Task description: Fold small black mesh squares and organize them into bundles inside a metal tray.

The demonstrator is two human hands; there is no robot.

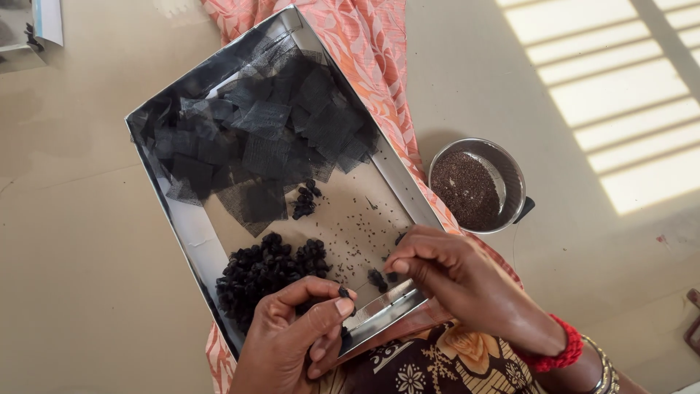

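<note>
Since a good heap of finished black bundles [266,277] already sits in the steel tray [191,241], I'd say it's roughly halfway: plenty of loose black net squares [262,135] are left up top. The left hand [295,335] pinches one tiny bundle [343,292] tight; the right hand [456,281] has its fingertips closed, on what I can't tell. A steel bowl of dark seeds [470,188] sits beside the tray on a smooth beige floor [80,277] striped with sunlight.

**One pale box at the far corner**

A single package shows: a flat box [45,20], white with a pale blue edge, cut off by the top left corner of the view. It lies far up and left of the left hand [295,335]. No labels, signs or screens appear.
</note>
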